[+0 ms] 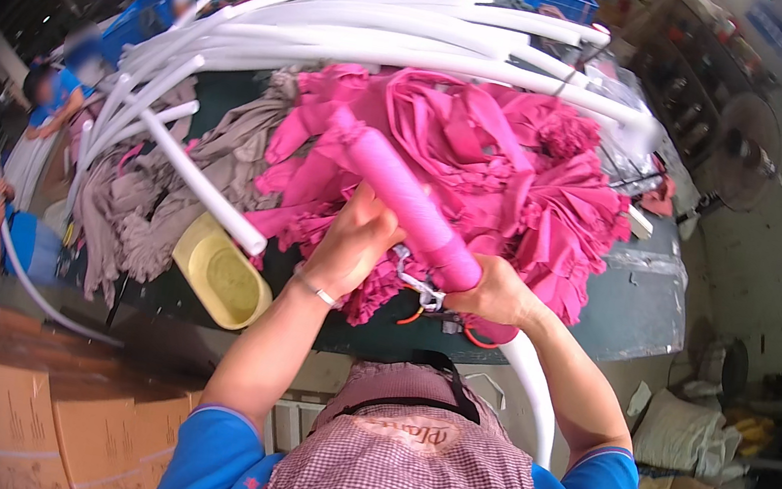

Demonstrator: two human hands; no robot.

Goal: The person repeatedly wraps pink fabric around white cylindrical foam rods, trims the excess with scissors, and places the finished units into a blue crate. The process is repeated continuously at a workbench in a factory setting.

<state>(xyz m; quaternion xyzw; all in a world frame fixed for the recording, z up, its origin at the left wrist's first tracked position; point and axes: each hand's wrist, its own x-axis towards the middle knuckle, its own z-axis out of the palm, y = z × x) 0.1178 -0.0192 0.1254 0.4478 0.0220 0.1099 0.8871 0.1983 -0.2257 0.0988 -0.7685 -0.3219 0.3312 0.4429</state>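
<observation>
A thick pink fabric-covered roll (416,210) slants over the near side of the table. My left hand (356,239) is closed against its left side, the fingers partly hidden under it. Around the roll's near end, my right hand (495,291) is closed, with its fingers mostly out of sight. Between my hands, at the table's edge, sits a small metal clamp-like fitting (426,295) with orange-red loops beside it. Below my right hand, a white foam tube (536,393) curves down off the edge. A heap of pink fabric pieces (468,135) lies just beyond.
Many long white foam tubes (371,39) lie across the far side. Grey-brown fabric (137,217) and a yellow plastic tub (223,272) are at the left. Cardboard boxes (16,416) stand lower left, a fan (744,151) at the right. Other people work at the left and far side.
</observation>
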